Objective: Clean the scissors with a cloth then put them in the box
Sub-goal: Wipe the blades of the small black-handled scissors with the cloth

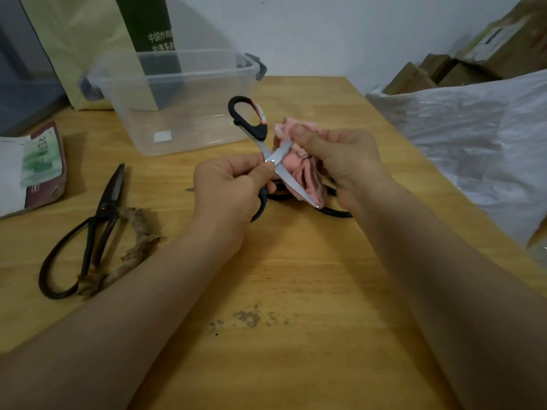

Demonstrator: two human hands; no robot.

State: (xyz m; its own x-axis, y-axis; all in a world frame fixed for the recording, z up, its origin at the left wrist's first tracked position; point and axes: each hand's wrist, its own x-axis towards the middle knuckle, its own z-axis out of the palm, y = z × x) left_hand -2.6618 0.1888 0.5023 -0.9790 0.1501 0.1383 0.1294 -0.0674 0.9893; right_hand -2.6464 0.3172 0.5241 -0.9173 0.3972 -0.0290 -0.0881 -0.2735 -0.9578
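Note:
My left hand [233, 184] grips a pair of black-handled scissors [251, 119] opened wide above the wooden table [296, 291]; one handle loop points toward the box, the other sits inside my palm. My right hand [340, 155] holds a bunched pink cloth [302, 170] pressed against one silver blade. The clear plastic box [177, 99] stands open and empty just behind the scissors. A second, old dark iron pair of scissors [94, 229] lies flat at the left, one handle wrapped in frayed cord.
A paper bag [88, 39] stands behind the box. A booklet and papers [35, 167] lie at the left edge. A white plastic sack [473, 137] and cardboard boxes [488, 54] crowd the right side. A black cable [334, 213] lies under my right hand.

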